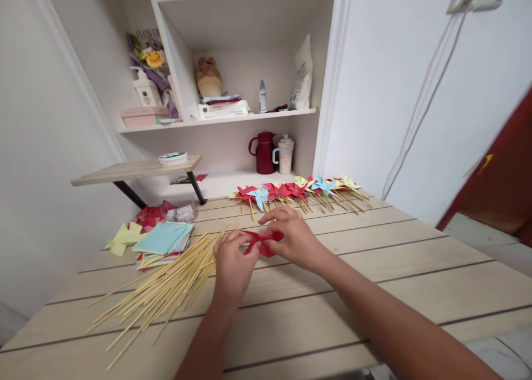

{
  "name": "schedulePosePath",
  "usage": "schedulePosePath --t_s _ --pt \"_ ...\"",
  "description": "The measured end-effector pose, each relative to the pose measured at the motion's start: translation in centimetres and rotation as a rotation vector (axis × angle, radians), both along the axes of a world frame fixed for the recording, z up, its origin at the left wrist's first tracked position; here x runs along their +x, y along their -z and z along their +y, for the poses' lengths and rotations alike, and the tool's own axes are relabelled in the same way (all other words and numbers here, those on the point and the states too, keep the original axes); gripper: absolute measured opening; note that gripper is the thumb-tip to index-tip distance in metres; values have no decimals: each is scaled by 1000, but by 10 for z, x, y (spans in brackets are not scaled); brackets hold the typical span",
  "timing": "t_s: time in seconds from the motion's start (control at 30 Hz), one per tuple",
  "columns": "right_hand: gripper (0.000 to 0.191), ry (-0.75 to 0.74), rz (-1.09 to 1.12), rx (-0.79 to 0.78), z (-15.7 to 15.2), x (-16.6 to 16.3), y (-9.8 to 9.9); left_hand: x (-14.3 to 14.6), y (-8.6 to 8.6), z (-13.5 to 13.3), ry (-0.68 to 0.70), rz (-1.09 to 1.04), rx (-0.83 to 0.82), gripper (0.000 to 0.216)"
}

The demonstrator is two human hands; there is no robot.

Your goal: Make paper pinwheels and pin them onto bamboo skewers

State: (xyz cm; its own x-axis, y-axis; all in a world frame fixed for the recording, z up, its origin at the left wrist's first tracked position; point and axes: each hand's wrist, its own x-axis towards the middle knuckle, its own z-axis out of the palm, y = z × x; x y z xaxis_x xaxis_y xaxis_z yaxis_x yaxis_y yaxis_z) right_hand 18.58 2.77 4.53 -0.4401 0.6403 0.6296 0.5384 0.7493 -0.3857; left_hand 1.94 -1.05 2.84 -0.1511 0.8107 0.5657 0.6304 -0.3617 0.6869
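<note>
A red paper pinwheel with folded blades is held between my two hands above the table. My left hand pinches its left side, and my right hand grips its right side with thumb and fingers. Part of the paper is hidden behind my fingers. Left of my left hand lies a loose heap of thin wooden sticks. Beyond my hands, a row of finished pinwheels on sticks, among them a blue pinwheel and a red pinwheel, rests along the back of the table.
On the left stand a stack of coloured paper squares, a yellow folded paper and a clear plastic box. A small raised shelf stands behind them. A red jug and a cup are at the back of the slatted table.
</note>
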Motion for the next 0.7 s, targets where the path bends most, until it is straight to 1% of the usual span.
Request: schedulePosePath --t_s 0.13,0.3,0.4,0.5,0.57,0.63,0.7 --pt "11 25 34 -5 3 -1 4 1 1 2 55 -170 -59 12" --pt "11 46 140 -22 7 2 1 0 5 2 103 -513 -270 8" --pt "12 80 247 -13 10 9 -6 -3 6 2 63 -624 -332 13" --pt "12 178 349 -42 19 23 -11 -6 4 2 19 -704 -337 15" --pt "14 261 343 -106 28 34 -10 -7 2 2 14 -771 -330 18" --pt "14 368 237 -212 38 45 -7 -8 2 4 4 -841 -321 20" --pt "9 393 179 -254 48 54 -1 -9 5 6 -12 -899 -320 24"
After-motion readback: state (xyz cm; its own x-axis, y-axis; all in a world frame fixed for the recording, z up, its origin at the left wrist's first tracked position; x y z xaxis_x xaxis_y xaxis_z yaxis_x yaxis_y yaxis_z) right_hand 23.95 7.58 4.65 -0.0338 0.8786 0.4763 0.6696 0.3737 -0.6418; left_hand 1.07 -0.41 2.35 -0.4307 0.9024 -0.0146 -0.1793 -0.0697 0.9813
